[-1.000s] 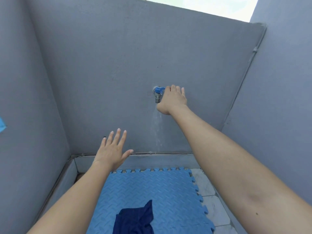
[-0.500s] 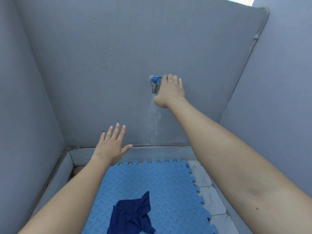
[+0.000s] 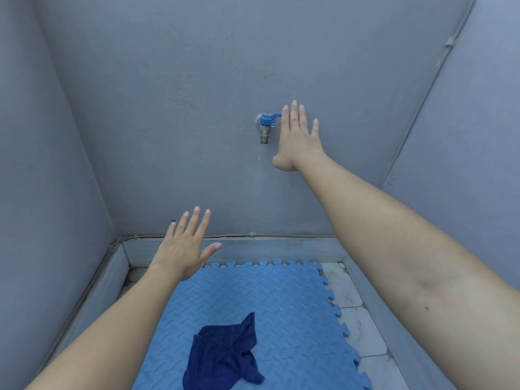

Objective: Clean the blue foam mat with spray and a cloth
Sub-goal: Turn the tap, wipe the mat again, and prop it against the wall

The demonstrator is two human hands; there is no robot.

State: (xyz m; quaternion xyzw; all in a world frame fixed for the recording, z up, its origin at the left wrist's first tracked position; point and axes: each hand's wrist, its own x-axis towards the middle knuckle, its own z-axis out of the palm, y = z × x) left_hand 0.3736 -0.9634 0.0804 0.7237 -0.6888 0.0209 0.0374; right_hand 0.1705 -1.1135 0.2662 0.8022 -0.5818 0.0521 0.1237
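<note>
The blue foam mat [image 3: 270, 299] lies on the floor below me, its toothed edges showing at the far and right sides. A crumpled dark blue cloth [image 3: 225, 353] rests on its near part. My left hand [image 3: 184, 246] hovers above the mat's far left corner, flat with fingers spread, holding nothing. My right hand [image 3: 298, 136] is raised flat against the grey wall, fingers apart, its index finger beside the lever of the blue tap [image 3: 266, 126]. No water runs from the tap. No spray bottle is in view.
Grey walls [image 3: 168, 108] close in on the left, front and right. A low grey kerb [image 3: 253, 249] runs along the wall foot. White marble tiles [image 3: 363, 327] show to the right of the mat.
The stream of water below the tap has stopped. My right hand has opened flat and slipped slightly right of the tap. The view has tilted down, so more of the mat and cloth shows.
</note>
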